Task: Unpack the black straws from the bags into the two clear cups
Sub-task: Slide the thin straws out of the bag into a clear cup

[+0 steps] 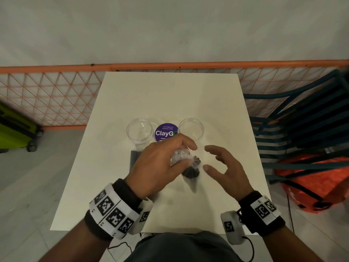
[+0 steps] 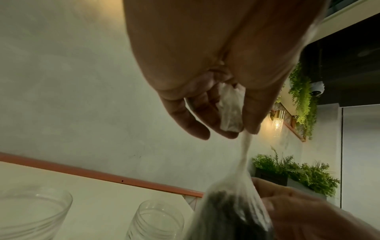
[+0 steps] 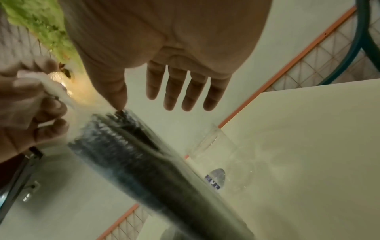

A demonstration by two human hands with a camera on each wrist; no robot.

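A clear bag of black straws (image 1: 190, 172) hangs tilted over the white table (image 1: 170, 95). My left hand (image 1: 181, 154) pinches its twisted plastic top (image 2: 230, 110); the straws (image 2: 224, 214) dangle below. My right hand (image 1: 213, 159) hovers open just right of the bag, fingers (image 3: 185, 91) spread, thumb close to the straw bundle (image 3: 144, 162). Two clear cups (image 1: 139, 132) (image 1: 191, 129) stand behind the hands, both without straws. A second dark bundle (image 1: 134, 157) lies on the table, mostly hidden under my left hand.
A purple round sticker (image 1: 166, 132) sits between the cups. A teal slatted chair (image 1: 302, 120) and an orange bag (image 1: 311, 186) are right of the table. An orange mesh fence (image 1: 47, 95) runs behind, with a green suitcase (image 1: 15, 129) at far left.
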